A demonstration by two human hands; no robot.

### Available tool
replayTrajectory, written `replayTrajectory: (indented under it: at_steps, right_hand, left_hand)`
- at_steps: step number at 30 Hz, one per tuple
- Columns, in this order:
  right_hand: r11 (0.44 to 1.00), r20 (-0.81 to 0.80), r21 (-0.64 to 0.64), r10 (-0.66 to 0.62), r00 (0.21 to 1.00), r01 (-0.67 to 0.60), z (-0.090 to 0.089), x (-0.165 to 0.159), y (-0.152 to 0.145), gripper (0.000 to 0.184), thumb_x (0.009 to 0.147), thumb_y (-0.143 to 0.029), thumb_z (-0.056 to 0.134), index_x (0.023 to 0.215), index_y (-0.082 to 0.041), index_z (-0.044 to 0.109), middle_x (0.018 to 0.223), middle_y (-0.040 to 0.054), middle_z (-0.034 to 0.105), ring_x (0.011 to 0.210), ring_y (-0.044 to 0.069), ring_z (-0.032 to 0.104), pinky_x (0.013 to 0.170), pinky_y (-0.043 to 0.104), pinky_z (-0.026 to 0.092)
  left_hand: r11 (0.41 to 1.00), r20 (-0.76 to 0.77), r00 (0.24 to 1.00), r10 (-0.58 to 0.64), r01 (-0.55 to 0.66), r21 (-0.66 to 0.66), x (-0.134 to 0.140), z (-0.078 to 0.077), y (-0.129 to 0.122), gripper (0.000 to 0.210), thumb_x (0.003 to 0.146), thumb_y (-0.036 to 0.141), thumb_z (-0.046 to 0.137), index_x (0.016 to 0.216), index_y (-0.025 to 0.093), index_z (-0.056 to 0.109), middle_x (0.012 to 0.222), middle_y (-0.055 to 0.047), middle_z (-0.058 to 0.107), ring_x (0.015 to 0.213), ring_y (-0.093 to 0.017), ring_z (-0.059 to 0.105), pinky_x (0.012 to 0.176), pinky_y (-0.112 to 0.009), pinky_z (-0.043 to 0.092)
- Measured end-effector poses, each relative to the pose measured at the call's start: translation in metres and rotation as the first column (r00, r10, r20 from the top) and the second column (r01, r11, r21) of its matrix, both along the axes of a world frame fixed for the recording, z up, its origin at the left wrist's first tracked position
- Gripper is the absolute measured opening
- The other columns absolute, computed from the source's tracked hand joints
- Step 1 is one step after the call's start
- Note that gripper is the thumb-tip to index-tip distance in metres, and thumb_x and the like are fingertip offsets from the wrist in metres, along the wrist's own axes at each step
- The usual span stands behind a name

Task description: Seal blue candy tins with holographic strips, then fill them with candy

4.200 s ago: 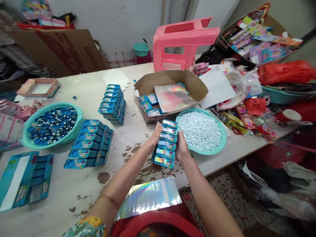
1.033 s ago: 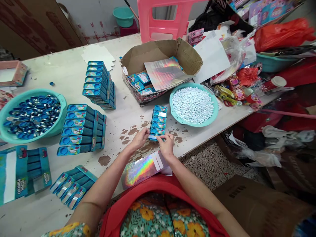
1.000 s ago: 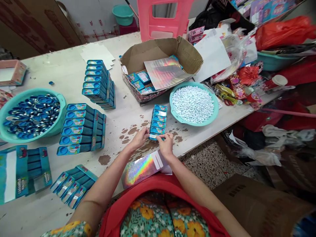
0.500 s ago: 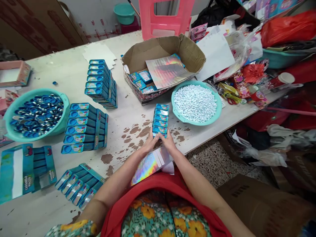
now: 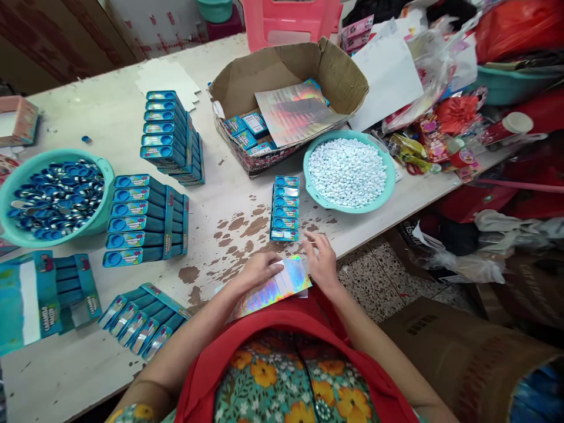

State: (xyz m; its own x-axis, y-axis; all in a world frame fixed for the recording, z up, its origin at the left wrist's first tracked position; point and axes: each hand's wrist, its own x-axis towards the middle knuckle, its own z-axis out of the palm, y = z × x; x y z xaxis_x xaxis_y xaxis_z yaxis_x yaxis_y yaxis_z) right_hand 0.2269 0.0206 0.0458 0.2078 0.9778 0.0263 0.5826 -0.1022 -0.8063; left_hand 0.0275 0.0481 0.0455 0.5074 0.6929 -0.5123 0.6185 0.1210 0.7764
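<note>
A shiny rainbow holographic sheet (image 5: 286, 279) with pale rectangles on it lies at the table's edge against my lap. My left hand (image 5: 259, 273) grips its upper left part, thumb and fingers close together. My right hand (image 5: 322, 261) hovers just right of the sheet, fingers bent and apart, holding nothing. Just beyond both hands, a row of small blue candy boxes (image 5: 285, 209) stands on the table, untouched. To its right is a turquoise basin (image 5: 311, 189) full of small white candies.
Left are stacked trays of blue boxes (image 5: 147, 220) and a basin (image 5: 108, 170) of blue and silver caps. A cut-down cardboard box (image 5: 264, 64) holding blue boxes stands behind. Packaging clutter (image 5: 436, 129) covers the right side. Brown stains mark the table.
Both hands have let go of the row of blue boxes, which now stands on the table. My left hand has come back onto the holographic sheet; my right hand has moved right, opening.
</note>
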Motion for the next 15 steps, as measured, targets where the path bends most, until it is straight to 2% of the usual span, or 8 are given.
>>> replayTrajectory:
  at_steps: [2, 4, 7, 10, 13, 15]
  right_hand:
    - [0.983, 0.174, 0.03, 0.174, 0.969, -0.181, 0.009, -0.009, -0.015, 0.03, 0.091, -0.034, 0.048, 0.115, -0.023, 0.062, 0.115, 0.0092, 0.061, 0.11, 0.024, 0.052, 0.096, 0.043, 0.042]
    - [0.952, 0.32, 0.0, 0.29, 0.902, -0.307, 0.009, -0.017, -0.028, 0.031, 0.091, -0.03, 0.05, 0.119, -0.024, 0.06, 0.122, 0.0084, 0.059, 0.117, 0.026, 0.048, 0.099, 0.045, 0.038]
    - [0.921, 0.455, -0.057, 0.368, 0.811, -0.386, 0.0, -0.02, -0.044, 0.041, 0.091, -0.027, 0.049, 0.132, -0.024, 0.049, 0.135, 0.0067, 0.051, 0.131, 0.03, 0.034, 0.104, 0.049, 0.03]
    - [0.889, 0.507, -0.064, 0.42, 0.752, -0.453, -0.008, -0.016, -0.056, 0.046, 0.092, -0.024, 0.048, 0.138, -0.025, 0.042, 0.141, 0.0051, 0.045, 0.137, 0.029, 0.026, 0.108, 0.05, 0.024]
    - [0.86, 0.509, -0.026, 0.451, 0.734, -0.51, -0.003, -0.012, -0.06, 0.036, 0.091, -0.021, 0.048, 0.127, -0.024, 0.053, 0.135, 0.0052, 0.051, 0.133, 0.028, 0.033, 0.107, 0.049, 0.027]
    - [0.851, 0.466, 0.019, 0.457, 0.758, -0.525, 0.008, -0.01, -0.057, 0.024, 0.091, -0.019, 0.049, 0.11, -0.023, 0.062, 0.118, 0.0058, 0.063, 0.122, 0.026, 0.046, 0.102, 0.045, 0.034]
  left_hand:
    - [0.995, -0.05, 0.996, -0.069, 0.072, 0.074, 0.008, 0.0, -0.008, 0.026, 0.084, 0.033, 0.047, 0.083, 0.016, 0.067, 0.077, -0.005, 0.066, 0.071, -0.019, 0.057, 0.065, -0.027, 0.039]
    - [0.99, -0.082, 0.994, -0.076, 0.085, 0.115, 0.014, -0.002, -0.011, 0.028, 0.086, 0.03, 0.042, 0.074, 0.016, 0.064, 0.069, -0.004, 0.062, 0.065, -0.016, 0.053, 0.061, -0.026, 0.036]
    - [0.988, -0.044, 0.996, -0.084, 0.089, 0.126, 0.015, -0.005, -0.01, 0.028, 0.086, 0.031, 0.041, 0.072, 0.016, 0.06, 0.066, -0.002, 0.058, 0.061, -0.014, 0.049, 0.057, -0.024, 0.032]
    - [0.989, -0.04, 0.996, -0.082, 0.086, 0.122, 0.013, -0.008, -0.007, 0.03, 0.087, 0.032, 0.04, 0.069, 0.016, 0.057, 0.063, -0.001, 0.055, 0.059, -0.013, 0.046, 0.056, -0.024, 0.03]
    - [0.989, -0.053, 0.995, -0.086, 0.091, 0.119, 0.013, -0.012, -0.005, 0.029, 0.088, 0.032, 0.039, 0.07, 0.016, 0.057, 0.065, -0.001, 0.056, 0.061, -0.013, 0.047, 0.056, -0.023, 0.03]
    - [0.987, -0.099, 0.992, -0.076, 0.088, 0.131, 0.014, -0.015, -0.004, 0.028, 0.088, 0.03, 0.04, 0.071, 0.016, 0.057, 0.068, -0.002, 0.058, 0.063, -0.014, 0.049, 0.056, -0.023, 0.03]
